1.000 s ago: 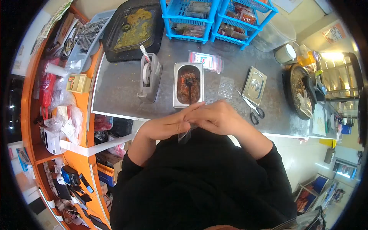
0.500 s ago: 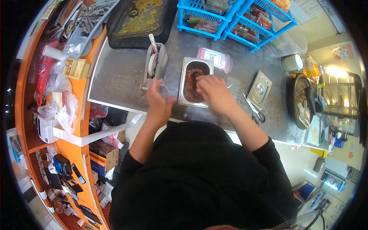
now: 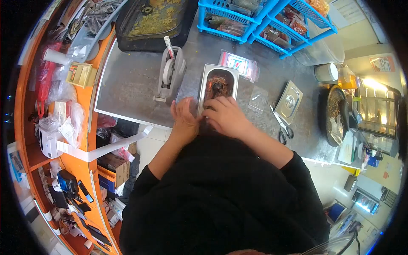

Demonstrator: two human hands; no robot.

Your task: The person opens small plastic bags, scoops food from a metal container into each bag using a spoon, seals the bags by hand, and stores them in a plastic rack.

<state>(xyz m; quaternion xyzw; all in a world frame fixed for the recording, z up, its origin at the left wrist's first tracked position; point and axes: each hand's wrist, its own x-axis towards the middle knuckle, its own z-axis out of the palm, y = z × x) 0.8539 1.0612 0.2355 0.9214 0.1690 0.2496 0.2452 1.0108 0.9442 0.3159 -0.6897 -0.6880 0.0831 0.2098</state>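
Observation:
A steel container (image 3: 234,73) holds a dark reddish, crumbly mix with a dark spoon standing in it. Over its near end, my right hand (image 3: 225,115) has its fingers curled together; whatever they hold is hidden. My left hand (image 3: 185,119) is just left of the container's near corner, thumb and fingers bent, and what it holds is too unclear to make out. Small clear bags (image 3: 258,99) lie right of the container. Behind it rests a pack of printed bags (image 3: 239,64). To the left stands a grey tape dispenser (image 3: 171,74) with a marker in it.
Scissors (image 3: 281,125) and a steel lid (image 3: 289,102) lie on the right. Blue tiered baskets (image 3: 250,36) with packets stand at the back. A dark tray (image 3: 121,40) is at the back left, a round dark pan (image 3: 325,114) at the far right.
Both hands were together at the counter edge over a clear bag, then apart, the right reaching into the container. Now the right has drawn back toward the near rim, beside the left.

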